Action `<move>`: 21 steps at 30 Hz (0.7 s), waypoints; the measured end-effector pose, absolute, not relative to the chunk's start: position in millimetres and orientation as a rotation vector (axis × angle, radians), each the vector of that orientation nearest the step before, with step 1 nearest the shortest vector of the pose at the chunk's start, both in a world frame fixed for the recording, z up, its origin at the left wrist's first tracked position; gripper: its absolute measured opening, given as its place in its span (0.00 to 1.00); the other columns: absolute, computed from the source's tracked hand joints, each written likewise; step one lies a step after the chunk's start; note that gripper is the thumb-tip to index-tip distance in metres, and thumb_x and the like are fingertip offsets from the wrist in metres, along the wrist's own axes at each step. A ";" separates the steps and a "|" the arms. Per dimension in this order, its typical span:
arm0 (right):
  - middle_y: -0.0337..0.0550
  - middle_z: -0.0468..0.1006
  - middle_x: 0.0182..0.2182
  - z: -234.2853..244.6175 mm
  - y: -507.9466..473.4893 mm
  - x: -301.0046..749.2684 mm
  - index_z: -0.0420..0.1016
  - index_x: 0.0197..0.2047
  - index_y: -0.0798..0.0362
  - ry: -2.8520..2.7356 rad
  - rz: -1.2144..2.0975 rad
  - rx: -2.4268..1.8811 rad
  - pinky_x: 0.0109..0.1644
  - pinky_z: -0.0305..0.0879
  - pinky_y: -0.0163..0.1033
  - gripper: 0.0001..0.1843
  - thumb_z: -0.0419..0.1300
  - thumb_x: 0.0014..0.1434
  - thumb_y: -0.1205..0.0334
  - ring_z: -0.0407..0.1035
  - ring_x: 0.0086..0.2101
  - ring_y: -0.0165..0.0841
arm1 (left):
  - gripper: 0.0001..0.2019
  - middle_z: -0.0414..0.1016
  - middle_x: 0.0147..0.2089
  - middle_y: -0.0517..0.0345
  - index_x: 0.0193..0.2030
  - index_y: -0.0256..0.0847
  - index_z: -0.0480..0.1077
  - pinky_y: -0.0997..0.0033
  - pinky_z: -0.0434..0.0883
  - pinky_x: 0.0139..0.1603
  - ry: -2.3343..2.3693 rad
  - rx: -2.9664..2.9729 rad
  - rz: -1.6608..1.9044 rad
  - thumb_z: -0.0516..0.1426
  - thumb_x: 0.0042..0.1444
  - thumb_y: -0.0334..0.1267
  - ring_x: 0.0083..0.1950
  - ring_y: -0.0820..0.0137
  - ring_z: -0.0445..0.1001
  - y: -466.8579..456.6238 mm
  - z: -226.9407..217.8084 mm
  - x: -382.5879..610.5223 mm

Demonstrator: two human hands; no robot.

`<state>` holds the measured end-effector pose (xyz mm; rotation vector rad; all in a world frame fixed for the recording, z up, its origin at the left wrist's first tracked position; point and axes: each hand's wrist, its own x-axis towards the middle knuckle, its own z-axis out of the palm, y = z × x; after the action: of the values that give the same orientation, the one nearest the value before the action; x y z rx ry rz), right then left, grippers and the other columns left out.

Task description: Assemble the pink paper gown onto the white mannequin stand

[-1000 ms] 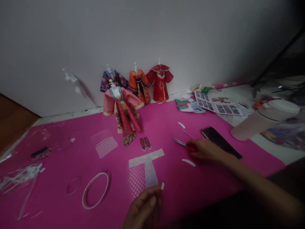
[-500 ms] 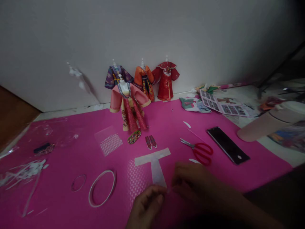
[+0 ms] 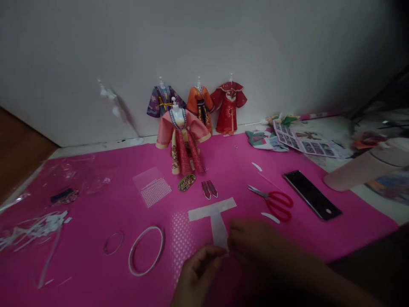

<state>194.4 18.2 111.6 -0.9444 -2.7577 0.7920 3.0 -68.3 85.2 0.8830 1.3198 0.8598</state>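
Note:
A pale T-shaped piece of fabric [image 3: 218, 228] lies on the pink mat [image 3: 105, 196], its crossbar away from me. At its near end my left hand [image 3: 200, 270] is closed, index fingertip on the lower edge and thumb just below. My right hand [image 3: 251, 241] meets it from the right, fingers curled at the same corner; their tips are hidden in shadow. Beyond the crossbar lie two small dark red pointed pieces [image 3: 209, 189]. Red-handled scissors [image 3: 271, 200] rest to the right, with a white curved sliver [image 3: 270, 217] below them.
Doll robes on stands, pink [image 3: 183, 136] in front, stand near the wall. A tape roll [image 3: 130, 256], a thin ring [image 3: 113, 243] and backing strips [image 3: 47, 224] lie left. A phone [image 3: 311, 194], a tilted bottle [image 3: 364, 166] and a picture leaflet [image 3: 303, 143] are on the right.
The view has shifted slightly, so the things on the mat appear further right. Both hands stay at the near end of the fabric, the right one drawn a little closer over its corner.

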 end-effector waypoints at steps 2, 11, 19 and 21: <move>0.38 0.74 0.32 111.5 25.4 191.0 0.72 0.34 0.53 -2.687 0.850 -1.023 0.30 0.51 0.34 0.06 0.56 0.57 0.72 0.65 0.29 0.28 | 0.13 0.80 0.48 0.53 0.47 0.44 0.76 0.64 0.72 0.52 1.393 0.967 0.877 0.57 0.59 0.45 0.51 0.60 0.76 -66.9 83.8 -2.6; 0.48 0.78 0.34 93.5 90.8 138.5 0.77 0.32 0.58 -2.708 0.754 -1.139 0.40 0.61 0.36 0.11 0.54 0.58 0.70 0.70 0.35 0.34 | 0.16 0.75 0.57 0.43 0.54 0.37 0.72 0.44 0.69 0.57 1.744 2.338 0.531 0.51 0.62 0.32 0.59 0.51 0.71 -29.0 61.7 -30.6; 0.57 0.82 0.33 83.0 104.5 111.9 0.81 0.35 0.62 -2.923 0.687 -1.203 0.40 0.64 0.39 0.14 0.53 0.58 0.69 0.73 0.34 0.39 | 0.18 0.72 0.60 0.39 0.58 0.32 0.69 0.46 0.65 0.62 1.690 2.560 0.238 0.53 0.64 0.35 0.58 0.55 0.72 -26.1 50.8 -34.6; 0.58 0.82 0.35 83.7 104.2 110.3 0.82 0.37 0.63 -2.948 0.668 -1.213 0.42 0.64 0.40 0.15 0.52 0.58 0.69 0.74 0.35 0.40 | 0.17 0.73 0.60 0.39 0.58 0.33 0.69 0.45 0.64 0.63 1.695 2.548 0.273 0.53 0.64 0.34 0.58 0.55 0.72 -26.7 50.3 -34.8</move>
<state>110.3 104.2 83.7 -1.2131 -2.9482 0.6680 -34.8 -26.7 50.3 2.5478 1.6946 0.2729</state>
